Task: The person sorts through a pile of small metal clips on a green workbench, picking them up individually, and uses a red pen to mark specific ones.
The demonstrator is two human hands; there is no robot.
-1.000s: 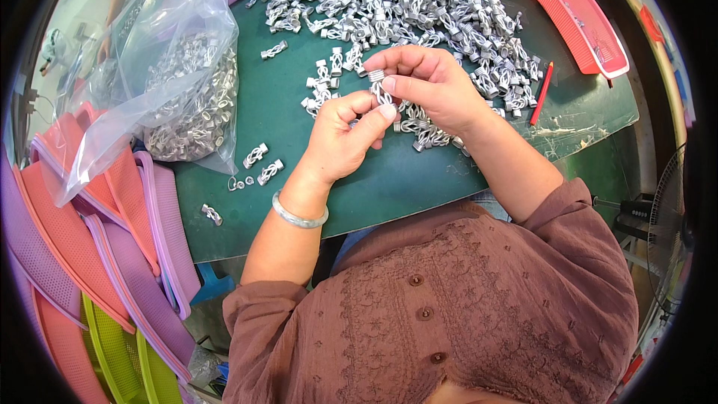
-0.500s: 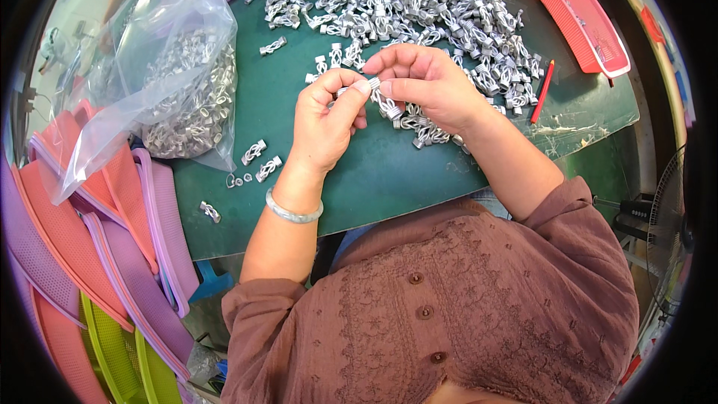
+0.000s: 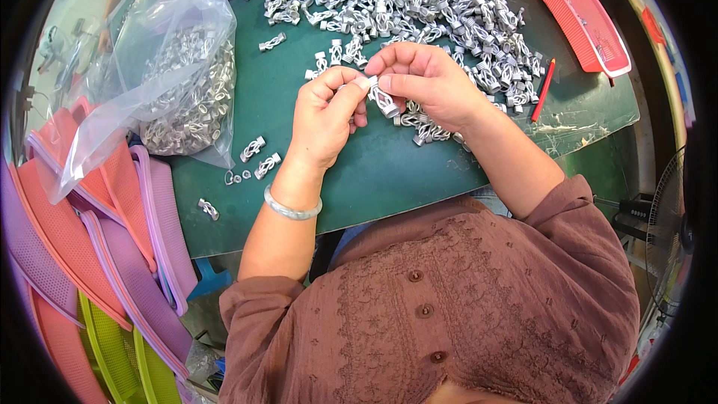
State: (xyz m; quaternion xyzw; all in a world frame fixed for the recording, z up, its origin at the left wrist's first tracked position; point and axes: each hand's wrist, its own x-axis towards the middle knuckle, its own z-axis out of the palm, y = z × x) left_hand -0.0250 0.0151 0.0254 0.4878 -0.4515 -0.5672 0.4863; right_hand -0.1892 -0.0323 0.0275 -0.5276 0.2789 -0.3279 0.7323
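A small grey part (image 3: 384, 101) with ribbed ends and twisted, open strands between them hangs from my fingertips over the table. My left hand (image 3: 327, 116) pinches its upper end between thumb and forefinger. From the other side, the thumb and fingers of my right hand (image 3: 430, 86) close on the same end; the fingers partly hide it. Just beyond both hands spreads a large heap of similar grey parts (image 3: 404, 0). Left of my left forearm lie a few single parts (image 3: 267, 165) and some tiny rings (image 3: 238, 178).
A clear plastic bag (image 3: 187, 97) full of grey parts stands at the left of the green table (image 3: 359, 187). Stacked pink, purple and green baskets (image 3: 112, 254) sit beside it. At the right are a red pencil (image 3: 544, 91) and a coral basket (image 3: 576, 19).
The grey part has tilted in my fingers and now shows more of its length below them. Both hands have stayed almost in place.
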